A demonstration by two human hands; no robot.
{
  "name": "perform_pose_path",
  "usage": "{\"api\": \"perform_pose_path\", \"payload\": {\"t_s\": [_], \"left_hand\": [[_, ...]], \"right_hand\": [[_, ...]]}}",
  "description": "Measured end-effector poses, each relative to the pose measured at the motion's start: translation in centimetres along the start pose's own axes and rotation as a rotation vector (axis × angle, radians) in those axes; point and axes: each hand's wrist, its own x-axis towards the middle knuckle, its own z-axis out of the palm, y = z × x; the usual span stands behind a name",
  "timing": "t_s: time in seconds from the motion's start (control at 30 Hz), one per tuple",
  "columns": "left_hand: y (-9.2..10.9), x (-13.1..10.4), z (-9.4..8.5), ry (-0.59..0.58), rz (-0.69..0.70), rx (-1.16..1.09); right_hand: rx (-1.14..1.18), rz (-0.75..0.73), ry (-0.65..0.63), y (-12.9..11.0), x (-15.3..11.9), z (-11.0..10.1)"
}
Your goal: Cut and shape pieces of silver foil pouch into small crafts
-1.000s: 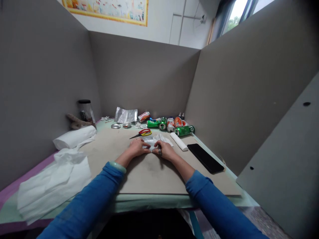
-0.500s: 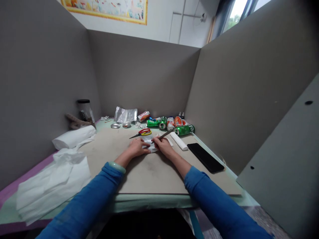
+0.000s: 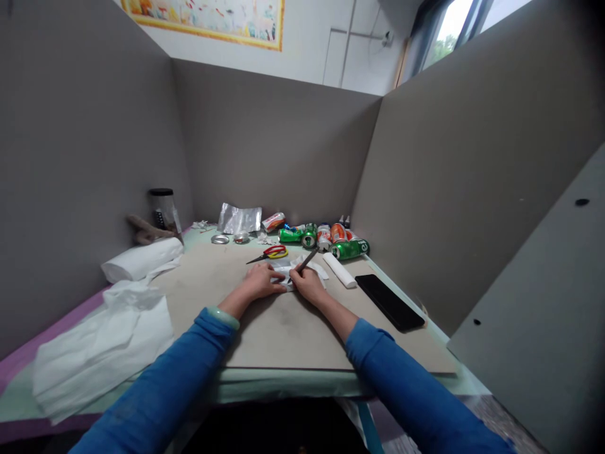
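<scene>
My right hand (image 3: 307, 285) is closed round a dark pen (image 3: 311, 255), whose lower end points down at a small silvery-white sheet (image 3: 280, 267). Across the left part of that sheet lies my left hand (image 3: 259, 281), fingers stretched out and pressing on it. The sheet is partly hidden under both hands, and I cannot make out any marks on it. Just beyond the hands rest scissors (image 3: 274, 252) with red and yellow handles. A white piece of paper (image 3: 317, 268) sticks out behind my right hand.
A white bar-shaped thing (image 3: 339, 270) and a black phone-like slab (image 3: 388, 301) lie right of my hands. Several drink cans (image 3: 348, 248) and a silver sheet (image 3: 240, 219) line the back. At left are a white roll (image 3: 142, 258), crumpled white paper (image 3: 106, 347) and a jar (image 3: 164, 211).
The pen has swung more upright in my right hand, and that hand has shifted very slightly. My left hand stays on the sheet. The camera view has tilted slightly.
</scene>
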Motion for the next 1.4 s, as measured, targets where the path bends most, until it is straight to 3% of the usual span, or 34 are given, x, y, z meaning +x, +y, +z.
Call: {"api": "perform_pose_path", "payload": {"t_s": [1.0,1.4], "left_hand": [[0.09,-0.37,-0.46,-0.036,0.024,0.003],[0.08,-0.32,-0.38,-0.037,0.021,0.003]], "right_hand": [[-0.153,-0.001,-0.028,-0.38,-0.10,-0.08],[-0.108,-0.012,-0.044,-0.05,-0.17,-0.16]]}}
